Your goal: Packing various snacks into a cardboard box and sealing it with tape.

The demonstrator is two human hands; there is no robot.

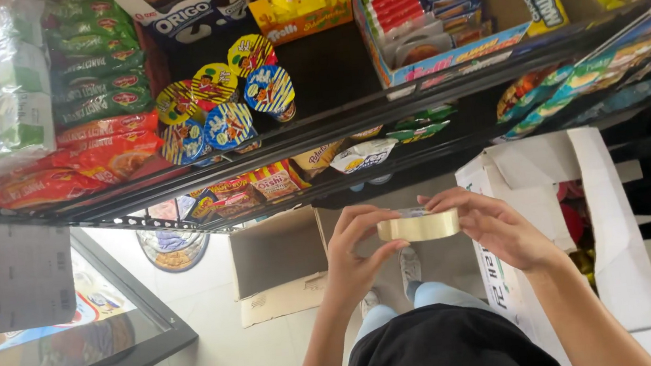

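Fingers: both sets curled in on the roll of clear tape, pinching it from either side, thumbs under, fingertips on top.
Tape: held flat out in front of the body, between the two hands, below the shelf edge and above the floor.
Left hand: closed on the roll's left rim, wrist bent, forearm coming up from the bottom of the view.
Right hand: closed on the right rim, fingers arched over the top, forearm running off to the lower right.
Open carton: brown cardboard box just behind the left hand, flaps up; what it holds cannot be seen.
White carton: stands open beside the right hand, red and yellow packets showing inside.
Shelf rack: black metal shelves, packed.
Snack cups: round foil-lidded cups, blue and yellow, clustered on the upper shelf.
Chip bags: green and red bags stacked at the left.
Biscuit display box: blue tray filled with red packs.
Floor: pale tiles, person's shoes visible beneath the tape.
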